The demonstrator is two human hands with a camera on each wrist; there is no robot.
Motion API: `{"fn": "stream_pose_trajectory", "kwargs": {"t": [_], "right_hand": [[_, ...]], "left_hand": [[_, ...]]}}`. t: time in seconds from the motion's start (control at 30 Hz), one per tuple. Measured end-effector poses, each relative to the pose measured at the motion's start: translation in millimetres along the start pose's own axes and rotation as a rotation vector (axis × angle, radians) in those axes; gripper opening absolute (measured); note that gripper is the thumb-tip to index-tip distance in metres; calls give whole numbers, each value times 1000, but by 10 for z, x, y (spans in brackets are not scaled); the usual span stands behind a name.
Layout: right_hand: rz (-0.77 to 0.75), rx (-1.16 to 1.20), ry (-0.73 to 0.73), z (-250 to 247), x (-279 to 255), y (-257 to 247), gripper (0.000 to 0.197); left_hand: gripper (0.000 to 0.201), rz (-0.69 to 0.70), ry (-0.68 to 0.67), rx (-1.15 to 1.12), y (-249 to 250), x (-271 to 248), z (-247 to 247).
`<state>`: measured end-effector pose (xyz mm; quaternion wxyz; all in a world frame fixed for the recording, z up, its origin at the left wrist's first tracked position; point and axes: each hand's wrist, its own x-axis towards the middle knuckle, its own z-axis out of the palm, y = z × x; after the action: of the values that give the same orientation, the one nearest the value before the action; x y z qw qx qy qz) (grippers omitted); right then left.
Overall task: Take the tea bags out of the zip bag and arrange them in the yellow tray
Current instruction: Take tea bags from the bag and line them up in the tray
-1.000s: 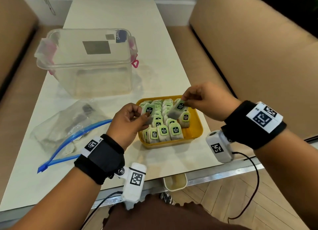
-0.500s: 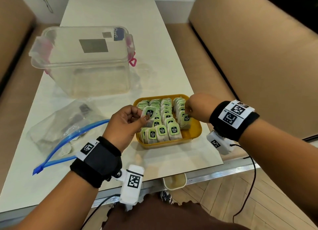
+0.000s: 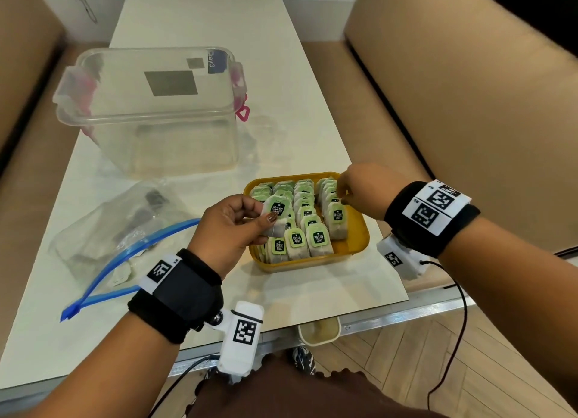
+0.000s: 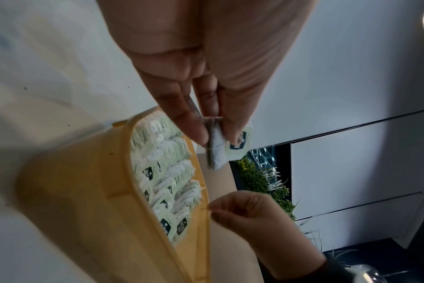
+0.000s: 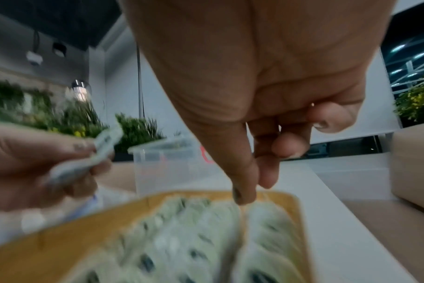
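Note:
The yellow tray [image 3: 306,266] sits near the table's front edge, packed with rows of green-tagged tea bags [image 3: 317,239] standing on edge. My left hand [image 3: 266,217] hovers over the tray's left side and pinches a small stack of tea bags [image 3: 276,209], seen edge-on in the left wrist view [image 4: 217,155]. My right hand [image 3: 342,195] is over the right row, fingers curled, with thumb and forefinger tips [image 5: 245,197] pinched on the top of a bag there. The zip bag [image 3: 109,230] lies open on the left with a few items inside.
A clear lidded plastic box [image 3: 156,120] stands behind the tray and zip bag. Tan benches [image 3: 469,104] flank the white table. A small cup [image 3: 319,330] hangs under the table's front edge. Cables run from both wrist cameras.
My right hand came down from above the tray with a tea bag and set it into the right row. My left hand stayed over the tray's left side with its stack.

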<state>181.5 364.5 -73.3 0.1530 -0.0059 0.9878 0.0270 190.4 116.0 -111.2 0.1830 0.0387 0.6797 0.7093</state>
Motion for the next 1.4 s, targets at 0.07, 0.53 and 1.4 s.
{"fn": "stream_pose_trajectory", "kwargs": {"t": [0.07, 0.53, 1.4], "right_hand": [[-65, 144, 101, -143, -118, -67, 19], [-222, 454, 140, -390, -424, -282, 8], [-26, -107, -169, 172, 38, -52, 22]], "left_hand": [[11, -9, -12, -8, 6, 5, 23], [16, 157, 18, 338, 0, 57, 118], [39, -21, 141, 729, -120, 55, -86]]}}
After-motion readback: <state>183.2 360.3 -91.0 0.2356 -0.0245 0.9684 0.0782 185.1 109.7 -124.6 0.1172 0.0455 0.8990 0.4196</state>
